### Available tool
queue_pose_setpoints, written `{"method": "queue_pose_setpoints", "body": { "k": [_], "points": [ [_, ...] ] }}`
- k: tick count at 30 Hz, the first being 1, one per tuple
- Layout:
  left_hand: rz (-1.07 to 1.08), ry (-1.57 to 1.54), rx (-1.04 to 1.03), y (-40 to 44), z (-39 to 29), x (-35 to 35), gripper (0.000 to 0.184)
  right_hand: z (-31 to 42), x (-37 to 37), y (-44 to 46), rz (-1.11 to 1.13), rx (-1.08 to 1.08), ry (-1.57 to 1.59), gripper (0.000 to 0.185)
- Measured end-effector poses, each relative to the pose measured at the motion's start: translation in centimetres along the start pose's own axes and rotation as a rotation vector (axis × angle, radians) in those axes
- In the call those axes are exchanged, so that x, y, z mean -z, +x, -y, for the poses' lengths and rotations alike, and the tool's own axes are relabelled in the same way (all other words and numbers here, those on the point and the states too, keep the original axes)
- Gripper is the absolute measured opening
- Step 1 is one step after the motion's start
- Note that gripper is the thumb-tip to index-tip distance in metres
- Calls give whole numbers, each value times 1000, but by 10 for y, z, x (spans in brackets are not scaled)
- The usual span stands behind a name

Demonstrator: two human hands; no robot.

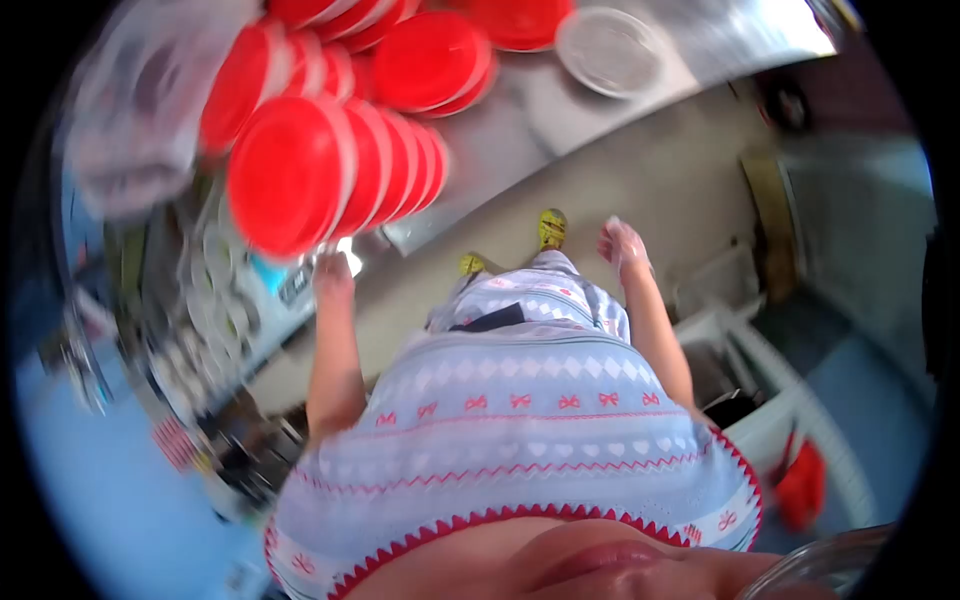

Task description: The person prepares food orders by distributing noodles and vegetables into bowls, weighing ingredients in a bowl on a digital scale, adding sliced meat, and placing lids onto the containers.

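Stacked red round containers with whitish rims [290, 178] lean over the near edge of a metal counter. Just below that stack is my left hand [333, 270], its fingers blurred and partly hidden; whether it touches the stack I cannot tell. My right hand [622, 243] hangs beside my body in a thin clear glove, away from the counter. Its fingers look curled in, with nothing visible in them. Farther along the counter lie more red containers [425, 60] and a round clear lid or dish [610, 52].
The metal counter [490, 170] crosses the top. Crumpled clear plastic [135, 110] sits at upper left, above rows of pale dishes [215, 290]. A white-framed rack [780, 370] stands at right, near a red item [803, 485]. My yellow shoes [551, 229] are on the floor.
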State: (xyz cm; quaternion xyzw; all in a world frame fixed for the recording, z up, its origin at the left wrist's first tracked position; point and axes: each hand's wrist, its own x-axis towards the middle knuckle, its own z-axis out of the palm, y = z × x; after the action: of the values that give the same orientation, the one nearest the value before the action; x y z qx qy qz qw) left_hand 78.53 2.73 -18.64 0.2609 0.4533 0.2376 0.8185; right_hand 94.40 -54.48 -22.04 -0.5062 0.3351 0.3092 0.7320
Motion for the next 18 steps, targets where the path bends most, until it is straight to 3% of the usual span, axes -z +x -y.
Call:
{"method": "queue_pose_setpoints", "body": {
  "k": [1,2,4,6,7,8,11,15,18],
  "points": [
    [153,-5,7,11,10,5,20,-1,0,3,160,-4,6,18],
    [198,496,-177,21,23,7,21,4,-10,-2,117,-32,-146,20],
    [182,1918,-397,-37,28,-60,22,10,-30,-5,76,-74,-435,27],
    [162,1644,-286,-53,44,-91,20,12,-35,-13,87,-101,-667,36],
    [230,804,-56,-33,58,-74,26,14,-36,-14,115,-103,-784,40],
    [166,-39,144,-13,72,-56,31,17,-59,-13,172,-101,-858,40],
    [50,98,180,-62,64,-67,33,18,-98,-3,340,-104,-1241,41],
    [111,26,80,-116,59,6,36,1,-167,-11,546,0,-1362,41],
    [-32,-53,86,-148,51,79,33,-36,-232,-22,681,30,-1449,41]
  ]
}}
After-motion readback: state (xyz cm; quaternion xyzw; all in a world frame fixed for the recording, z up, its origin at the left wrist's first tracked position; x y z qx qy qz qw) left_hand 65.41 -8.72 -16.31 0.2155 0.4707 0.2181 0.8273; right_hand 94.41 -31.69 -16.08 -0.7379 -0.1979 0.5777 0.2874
